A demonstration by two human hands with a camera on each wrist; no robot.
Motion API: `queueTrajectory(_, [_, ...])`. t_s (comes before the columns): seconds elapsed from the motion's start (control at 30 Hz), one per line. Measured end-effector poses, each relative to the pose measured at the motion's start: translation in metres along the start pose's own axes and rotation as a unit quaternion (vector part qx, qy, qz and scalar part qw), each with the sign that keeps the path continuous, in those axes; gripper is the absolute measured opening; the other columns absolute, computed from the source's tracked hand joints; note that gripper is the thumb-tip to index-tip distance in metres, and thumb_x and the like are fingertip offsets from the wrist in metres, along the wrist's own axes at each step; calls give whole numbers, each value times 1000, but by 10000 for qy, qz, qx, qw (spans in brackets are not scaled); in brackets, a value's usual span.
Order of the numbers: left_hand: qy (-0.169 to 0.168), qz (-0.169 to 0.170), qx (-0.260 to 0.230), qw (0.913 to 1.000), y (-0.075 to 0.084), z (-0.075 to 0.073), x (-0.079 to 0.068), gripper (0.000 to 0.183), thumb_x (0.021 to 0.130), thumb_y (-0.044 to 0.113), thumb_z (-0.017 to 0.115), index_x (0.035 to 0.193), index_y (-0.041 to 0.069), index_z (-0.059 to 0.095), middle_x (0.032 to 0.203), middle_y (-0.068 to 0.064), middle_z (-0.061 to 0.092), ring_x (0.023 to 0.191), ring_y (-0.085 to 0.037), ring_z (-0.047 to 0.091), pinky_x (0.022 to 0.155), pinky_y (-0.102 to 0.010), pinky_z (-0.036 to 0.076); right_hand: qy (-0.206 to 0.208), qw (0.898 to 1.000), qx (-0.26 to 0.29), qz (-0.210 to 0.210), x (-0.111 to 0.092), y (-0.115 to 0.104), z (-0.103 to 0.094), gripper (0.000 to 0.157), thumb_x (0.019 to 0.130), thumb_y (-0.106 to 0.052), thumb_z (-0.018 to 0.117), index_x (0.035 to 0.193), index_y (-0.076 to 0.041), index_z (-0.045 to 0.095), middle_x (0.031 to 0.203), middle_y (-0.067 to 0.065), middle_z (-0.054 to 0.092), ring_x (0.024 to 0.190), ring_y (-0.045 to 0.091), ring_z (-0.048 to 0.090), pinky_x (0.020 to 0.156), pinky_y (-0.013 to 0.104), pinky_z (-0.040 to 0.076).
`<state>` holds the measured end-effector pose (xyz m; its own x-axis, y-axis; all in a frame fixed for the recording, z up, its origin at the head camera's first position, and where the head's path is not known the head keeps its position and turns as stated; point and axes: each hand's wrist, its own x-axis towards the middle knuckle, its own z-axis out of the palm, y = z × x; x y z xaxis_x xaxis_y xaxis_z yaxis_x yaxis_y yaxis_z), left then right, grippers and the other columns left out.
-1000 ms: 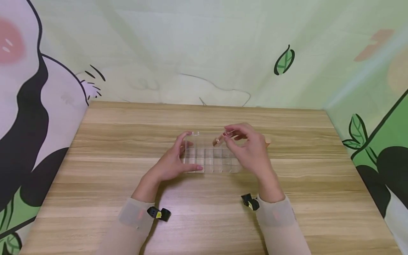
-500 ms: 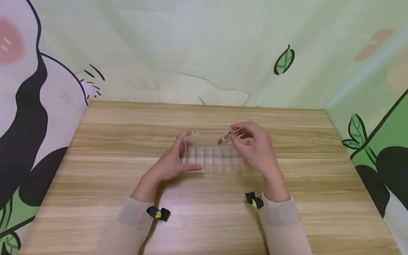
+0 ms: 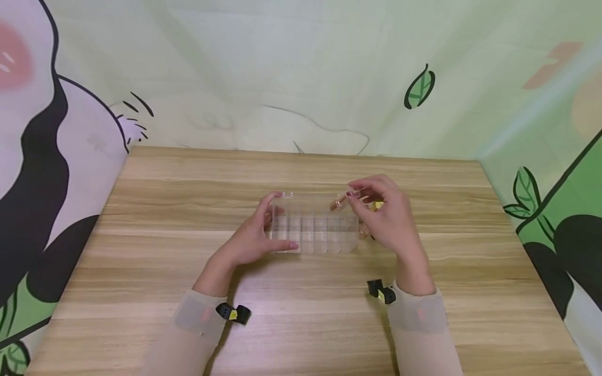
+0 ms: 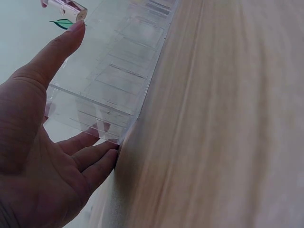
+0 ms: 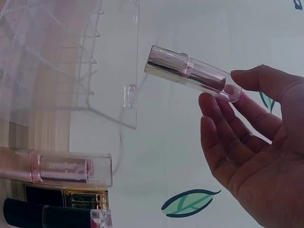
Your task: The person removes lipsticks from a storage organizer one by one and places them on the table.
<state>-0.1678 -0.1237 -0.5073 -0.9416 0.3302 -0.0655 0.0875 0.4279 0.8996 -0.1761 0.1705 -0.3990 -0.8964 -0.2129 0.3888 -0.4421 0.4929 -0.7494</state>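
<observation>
A clear plastic organizer (image 3: 321, 241), divided into small compartments, stands on the table in the head view. My left hand (image 3: 251, 235) grips its left end, thumb along the front and fingers round the far side. In the left wrist view the fingertips (image 4: 111, 154) are at the lower end of the organizer (image 4: 123, 76). My right hand (image 3: 390, 216) pinches a lipstick tube (image 5: 185, 72) by its transparent end, between thumb and fingers. The tube is tilted, its rose-gold end over the organizer's back right part in the head view.
To the organizer's right, partly hidden by my right hand, are more lipsticks: a clear-and-pink tube (image 5: 71, 168), a black tube (image 5: 47, 213) and a black-and-gold one (image 5: 85, 197). A printed cloth (image 3: 301, 78) hangs behind the wooden table (image 3: 301, 313).
My right hand has moved right and slightly back with the lipstick tube, uncovering the organizer's right end and some lipsticks beside it. The left hand keeps its grip in the same place.
</observation>
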Motion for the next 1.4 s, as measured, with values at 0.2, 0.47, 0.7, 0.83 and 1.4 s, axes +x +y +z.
queueTrajectory(0.2, [6,27,-13,10000,1,-1,1,116,72,51,93,157,44,16,145,-5,53,148,-42,43,125,-54,32,-38,9999,-111,-36,-1,1,-5,22,92,-1,76,113,-2,74,108,10,70,93,20,71,80,28,60])
queueTrajectory(0.47, [9,3,-22,10000,1,0,2,115,72,49,94,156,46,16,145,-6,53,149,-41,43,125,-53,32,-48,9998,-172,-34,-2,3,-10,23,92,-1,75,115,-3,74,109,10,70,95,20,71,82,28,59])
queueTrajectory(0.7, [-16,-10,-101,9999,2,1,2,115,71,50,94,156,47,16,145,-6,53,149,-42,42,125,-51,32,-69,9997,-229,32,-5,8,-15,23,93,-1,74,116,-3,74,110,9,69,95,19,70,82,21,57])
queueTrajectory(0.83, [-24,-23,-103,9999,2,2,1,114,71,51,94,154,51,16,147,-6,52,150,-41,41,125,-53,31,-59,9996,-275,48,-6,10,-17,22,93,-1,74,115,-2,74,109,9,69,93,17,69,79,16,56])
queueTrajectory(1.4, [-11,-36,-100,9999,2,1,-1,116,71,51,94,157,46,15,150,-8,51,150,-40,41,125,-53,31,-44,9990,-434,120,-12,19,-30,22,93,0,73,114,-4,74,109,10,69,93,16,68,79,17,57])
